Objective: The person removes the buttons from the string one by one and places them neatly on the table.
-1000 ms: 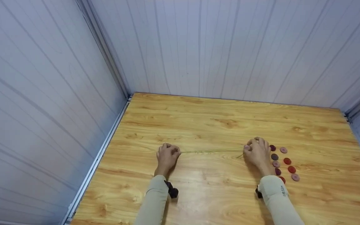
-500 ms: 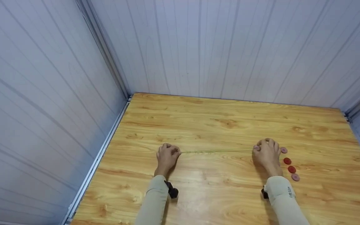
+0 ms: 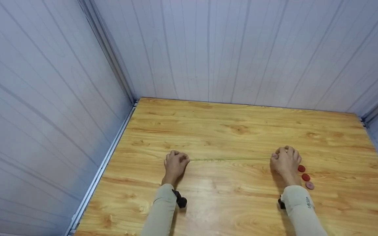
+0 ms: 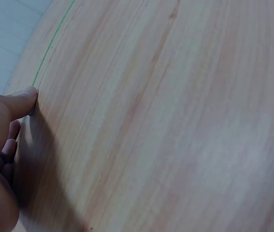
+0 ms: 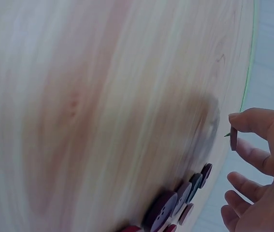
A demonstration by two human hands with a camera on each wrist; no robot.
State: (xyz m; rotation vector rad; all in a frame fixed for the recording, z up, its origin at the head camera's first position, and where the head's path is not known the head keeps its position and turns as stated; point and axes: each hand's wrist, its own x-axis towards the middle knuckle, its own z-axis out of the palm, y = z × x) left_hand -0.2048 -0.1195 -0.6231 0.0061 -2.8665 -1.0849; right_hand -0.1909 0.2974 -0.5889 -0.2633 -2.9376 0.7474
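A thin green thread (image 3: 228,159) runs nearly straight across the table between both hands. My left hand (image 3: 175,165) pinches one end; in the left wrist view the thread leaves from under the thumb (image 4: 23,99). On the right, my right hand (image 3: 286,163) pinches a pinkish button (image 5: 234,139) on edge between thumb and forefinger. A short green tip (image 5: 227,135) pokes out at the button's face, and the thread stretches away from the thumb. The other fingers of that hand are loosely bent.
Beside and under the right hand several buttons lie on the wooden table (image 3: 235,203), among them a red button (image 3: 305,177), a pink button (image 3: 309,185) and a dark button (image 5: 161,211). Pale panel walls (image 3: 189,49) border the table at the back and sides.
My right hand has moved right with the pinkish button, lengthening the stretch of thread between the hands. It now covers more of the buttons on the table. My left hand has stayed in place.
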